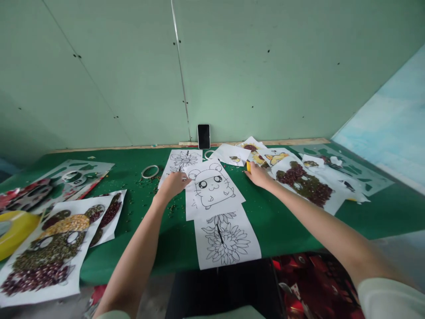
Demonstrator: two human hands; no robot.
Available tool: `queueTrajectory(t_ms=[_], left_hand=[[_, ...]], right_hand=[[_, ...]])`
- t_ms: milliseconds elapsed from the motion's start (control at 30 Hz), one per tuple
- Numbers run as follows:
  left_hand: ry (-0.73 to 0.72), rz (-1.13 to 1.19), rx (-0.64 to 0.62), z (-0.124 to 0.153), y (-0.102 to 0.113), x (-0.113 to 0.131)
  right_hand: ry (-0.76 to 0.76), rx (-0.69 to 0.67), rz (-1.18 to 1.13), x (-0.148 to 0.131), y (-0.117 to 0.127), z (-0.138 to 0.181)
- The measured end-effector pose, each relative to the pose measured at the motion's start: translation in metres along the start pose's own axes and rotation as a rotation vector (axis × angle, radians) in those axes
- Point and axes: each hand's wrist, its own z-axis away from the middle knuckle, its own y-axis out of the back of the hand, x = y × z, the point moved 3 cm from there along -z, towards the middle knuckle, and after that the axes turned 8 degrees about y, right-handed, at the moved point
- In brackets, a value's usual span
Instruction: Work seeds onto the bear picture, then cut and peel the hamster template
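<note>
A line drawing of a hamster (215, 188) lies in the middle of the table on top of other sheets. At its upper left edge is my left hand (172, 184), fingers closed on the paper. My right hand (259, 175) is to the right of the drawing, closed round a small yellow object (248, 166) whose kind I cannot make out. One flower drawing (229, 241) sticks out below the hamster sheet, over the table's front edge. Another flower drawing (182, 159) lies behind my left hand.
Seed-covered pictures lie at left (49, 248) and right (305, 184). A roll of tape (150, 171) stands amid scattered seeds. A phone (203, 136) leans on the back wall. A yellow ring-shaped thing (16, 230) sits at far left. Stencil sheets (365, 173) lie far right.
</note>
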Motion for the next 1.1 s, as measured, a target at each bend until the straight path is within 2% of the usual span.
queueTrajectory(t_ms=[100,333,433,533,667,767,867,933,1000,1100], left_hand=[[-0.001,0.001,0.019,-0.002,-0.002,-0.003],[-0.016,0.011,0.039,-0.005,-0.002,-0.006],[0.000,0.020,0.027,-0.005,-0.001,-0.007],[-0.005,0.046,0.026,-0.005,-0.001,-0.007],[-0.015,0.040,0.040,-0.006,-0.002,-0.007],[-0.010,0.049,0.038,-0.008,-0.003,-0.009],[0.015,0.053,0.030,-0.009,-0.004,-0.011],[0.023,0.054,0.028,-0.010,-0.005,-0.012],[0.014,0.053,0.031,-0.011,-0.006,-0.013],[0.002,0.047,0.037,-0.011,-0.008,-0.015]], right_hand=[[-0.063,-0.077,-0.064,0.003,0.001,0.005],[-0.177,-0.099,-0.290,0.025,0.015,0.024],[-0.200,-0.010,-0.409,0.033,0.017,0.031],[-0.179,0.108,-0.529,0.030,0.019,0.037],[-0.036,0.134,-0.680,-0.003,0.027,0.035],[0.050,0.192,-0.837,-0.034,0.037,0.017],[0.137,0.286,-1.015,-0.064,0.045,-0.019],[0.157,0.364,-1.274,-0.083,0.045,-0.050],[0.154,0.393,-1.560,-0.106,0.037,-0.079],[0.101,0.369,-1.833,-0.144,0.015,-0.110]])
